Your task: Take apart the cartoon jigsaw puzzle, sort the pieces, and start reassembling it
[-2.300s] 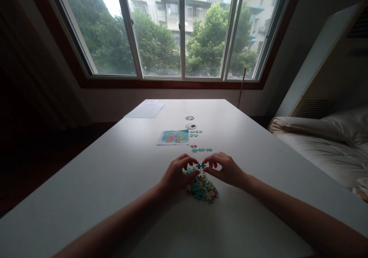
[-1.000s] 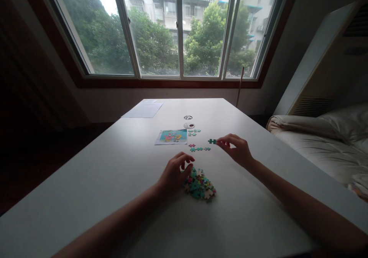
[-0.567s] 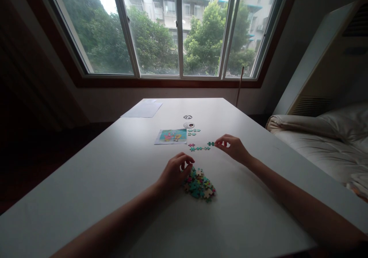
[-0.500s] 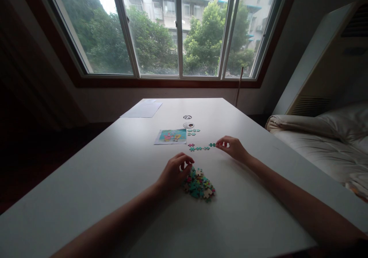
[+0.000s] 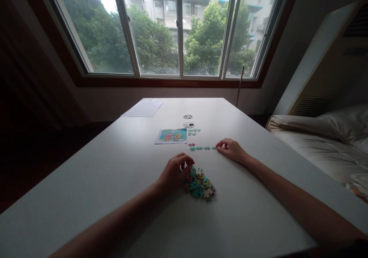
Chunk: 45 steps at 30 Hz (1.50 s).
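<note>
A heap of small coloured puzzle pieces (image 5: 200, 186) lies on the white table (image 5: 115, 181) in front of me. My left hand (image 5: 173, 172) rests at the heap's left edge with its fingers curled in; what they hold, if anything, is hidden. My right hand (image 5: 231, 150) lies low on the table further back, its fingertips pinched on a teal puzzle piece (image 5: 214, 148). That piece sits at the right end of a short row of joined teal pieces (image 5: 199, 148). A pink piece (image 5: 191, 145) lies just behind the row's left end.
A colourful picture card (image 5: 171, 136) lies beyond the row, with a few teal pieces (image 5: 194, 131) and two round lids (image 5: 188, 125) beside it. A white sheet (image 5: 142, 109) is at the far left corner. Bedding (image 5: 322, 135) lies to the right, a wide window behind.
My right hand carried a teal piece from the heap out to the right, then lowered it to the right end of the teal row. My left hand stayed by the heap.
</note>
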Motion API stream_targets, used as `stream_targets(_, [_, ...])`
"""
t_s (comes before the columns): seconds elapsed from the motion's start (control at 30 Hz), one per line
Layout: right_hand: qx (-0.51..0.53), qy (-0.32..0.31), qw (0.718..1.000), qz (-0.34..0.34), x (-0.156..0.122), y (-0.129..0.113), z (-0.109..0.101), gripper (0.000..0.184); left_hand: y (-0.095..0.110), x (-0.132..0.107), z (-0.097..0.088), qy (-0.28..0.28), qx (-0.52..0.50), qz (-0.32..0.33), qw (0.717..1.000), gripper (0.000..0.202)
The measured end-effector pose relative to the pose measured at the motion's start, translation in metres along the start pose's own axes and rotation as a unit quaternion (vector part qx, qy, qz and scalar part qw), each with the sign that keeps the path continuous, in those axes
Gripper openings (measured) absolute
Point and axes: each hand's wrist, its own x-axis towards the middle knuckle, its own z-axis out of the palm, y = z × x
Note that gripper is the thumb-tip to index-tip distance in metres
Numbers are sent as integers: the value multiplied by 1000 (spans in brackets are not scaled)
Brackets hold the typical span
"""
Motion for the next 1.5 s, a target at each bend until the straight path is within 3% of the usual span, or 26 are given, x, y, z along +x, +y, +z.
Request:
stream_targets(0.3, [-6, 25, 1000, -14, 2, 0, 7, 14, 1, 2, -4, -20, 1, 0, 1000, 13])
stream_targets(0.53, [11, 35, 999, -15, 0, 1, 8, 14, 0, 3, -19, -117, 18, 42, 992, 17])
stream_targets(0.7, [6, 62, 997, -35, -2, -4, 8, 13, 4, -1, -20, -164, 60, 66, 982, 25])
stream_targets(1.2, [13, 43, 995, -94, -8, -36, 9, 9, 8, 1, -21, -176, 33, 82, 980, 22])
stream_targets(1.37, [18, 15, 992, -125, -12, -47, 10, 9, 9, 3, -24, -162, -26, 52, 985, 12])
stream_targets(1.5, [22, -4, 987, -157, -17, -63, 12, 9, 8, 7, -24, -146, -126, -40, 980, 14])
